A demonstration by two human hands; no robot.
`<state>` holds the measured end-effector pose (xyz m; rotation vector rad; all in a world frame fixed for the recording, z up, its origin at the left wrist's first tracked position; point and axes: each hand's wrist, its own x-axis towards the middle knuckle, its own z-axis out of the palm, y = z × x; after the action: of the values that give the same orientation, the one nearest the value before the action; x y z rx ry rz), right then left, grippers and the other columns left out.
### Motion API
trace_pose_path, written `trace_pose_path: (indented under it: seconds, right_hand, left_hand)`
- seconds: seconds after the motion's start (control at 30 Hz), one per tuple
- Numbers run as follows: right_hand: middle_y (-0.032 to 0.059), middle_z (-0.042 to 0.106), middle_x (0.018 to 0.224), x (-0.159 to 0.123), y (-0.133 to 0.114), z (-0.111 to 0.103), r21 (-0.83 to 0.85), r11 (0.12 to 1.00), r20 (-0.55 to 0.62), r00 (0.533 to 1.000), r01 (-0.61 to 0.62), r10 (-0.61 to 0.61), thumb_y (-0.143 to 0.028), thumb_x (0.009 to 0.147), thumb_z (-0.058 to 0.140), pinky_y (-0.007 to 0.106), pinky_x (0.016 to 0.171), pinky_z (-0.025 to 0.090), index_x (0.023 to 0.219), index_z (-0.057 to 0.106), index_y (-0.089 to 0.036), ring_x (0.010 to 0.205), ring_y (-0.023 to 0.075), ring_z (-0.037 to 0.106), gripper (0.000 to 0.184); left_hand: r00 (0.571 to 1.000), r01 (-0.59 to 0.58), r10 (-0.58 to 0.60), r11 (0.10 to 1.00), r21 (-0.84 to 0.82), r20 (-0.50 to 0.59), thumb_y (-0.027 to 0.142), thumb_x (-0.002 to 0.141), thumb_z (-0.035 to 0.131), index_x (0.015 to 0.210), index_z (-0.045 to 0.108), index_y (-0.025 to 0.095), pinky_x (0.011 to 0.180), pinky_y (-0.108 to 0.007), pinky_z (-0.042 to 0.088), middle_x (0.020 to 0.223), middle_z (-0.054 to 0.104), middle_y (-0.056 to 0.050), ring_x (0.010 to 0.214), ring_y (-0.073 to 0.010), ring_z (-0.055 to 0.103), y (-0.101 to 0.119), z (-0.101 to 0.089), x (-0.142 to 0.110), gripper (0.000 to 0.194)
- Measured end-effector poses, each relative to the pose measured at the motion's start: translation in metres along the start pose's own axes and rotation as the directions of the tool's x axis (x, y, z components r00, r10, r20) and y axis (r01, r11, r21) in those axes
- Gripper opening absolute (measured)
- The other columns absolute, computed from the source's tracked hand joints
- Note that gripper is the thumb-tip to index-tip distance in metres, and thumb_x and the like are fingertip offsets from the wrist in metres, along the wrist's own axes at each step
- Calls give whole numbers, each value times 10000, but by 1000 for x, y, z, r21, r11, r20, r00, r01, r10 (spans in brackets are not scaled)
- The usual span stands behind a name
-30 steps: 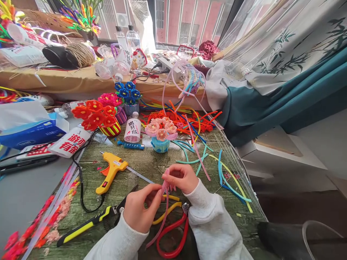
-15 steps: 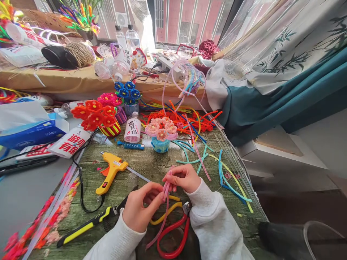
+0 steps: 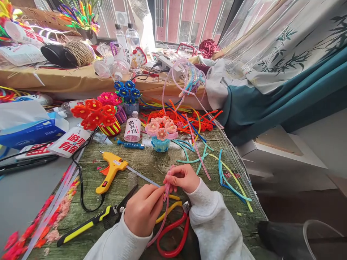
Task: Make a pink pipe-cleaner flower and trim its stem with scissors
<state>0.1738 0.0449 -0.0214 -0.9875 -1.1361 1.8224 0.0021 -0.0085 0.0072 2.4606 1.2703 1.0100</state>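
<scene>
Between my hands is a pink pipe cleaner [image 3: 165, 211], folded at the top, its long tail hanging down toward the front. My right hand [image 3: 184, 178] pinches its upper part between thumb and fingers. Just below and to the left, my left hand [image 3: 145, 208] has its fingers closed at the folded part; the fingertips are partly hidden. Under the hands lie red-handled pliers [image 3: 173, 236] and yellow-handled cutters [image 3: 88, 225] with black blades. A pot of pink pipe-cleaner flowers [image 3: 162, 131] in a light blue cup stands beyond my hands.
A yellow glue gun [image 3: 114, 169] with its cord lies left of my hands. Behind stand a small bottle [image 3: 132, 127], red flowers [image 3: 95, 113] and blue flowers [image 3: 128, 93]. Loose orange pipe cleaners [image 3: 187, 121] pile at the back; blue and yellow ones [image 3: 234, 180] lie right.
My left hand has turned over and moved slightly up, its back now facing me more, fingers closer to the right hand. The right hand barely shifts, still pinching the pink pipe cleaner.
</scene>
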Motion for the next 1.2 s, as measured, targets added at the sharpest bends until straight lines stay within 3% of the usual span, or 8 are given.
trace_pose_path:
  seconds: [0.1,0.2,0.3,0.5,0.83,1.0,1.2]
  right_hand:
    - [19,640,489,1,0,1,-13,1000,-1,1000,-2,2,-524,635,777,190,368,390,606,700,-124,395,97,554,409]
    - [16,632,487,3,0,2,-31,999,-8,1000,11,-11,-556,635,763,190,360,383,610,685,-122,377,88,529,442]
    - [8,616,475,5,2,3,-45,999,-13,999,30,-30,-595,637,742,184,347,367,607,667,-122,354,73,495,480]
    - [-1,603,463,7,7,6,-48,998,-7,999,45,-45,-634,619,731,176,337,354,604,632,-131,348,73,489,513]
    - [-6,610,470,8,9,9,-49,999,53,998,21,-19,-630,609,741,184,336,358,593,594,-143,332,74,480,509]
    - [-11,608,470,9,11,9,-39,998,76,996,43,-40,-648,619,726,177,330,343,607,591,-143,325,67,471,523]
    - [-7,609,479,6,6,13,-29,994,107,989,101,-98,-643,628,728,167,325,335,629,605,-131,333,69,494,527]
  left_hand:
    - [998,-59,59,994,96,10,152,916,447,952,670,156,596,-219,522,719,696,-38,620,-142,653,3,0,2,226]
    - [998,22,-16,994,109,-54,208,948,410,959,660,158,607,-228,515,736,699,-37,625,-144,659,4,6,-1,256]
    - [990,115,-109,992,57,-90,266,960,396,925,657,185,588,-223,498,723,693,-30,616,-141,656,2,12,-8,276]
    - [978,202,-204,978,-44,-37,358,947,429,819,641,216,436,-210,412,585,631,23,458,-107,569,1,11,-13,285]
    - [981,168,-167,986,4,-102,269,944,440,873,671,208,525,-213,453,706,673,-8,475,-102,559,1,12,-23,250]
    - [964,225,-224,974,-9,-146,304,935,452,838,670,207,466,-213,421,667,672,2,422,-95,523,7,11,-24,258]
    - [947,275,-294,951,-142,-133,349,911,477,788,661,219,428,-216,411,595,672,23,427,-110,550,11,10,-26,256]
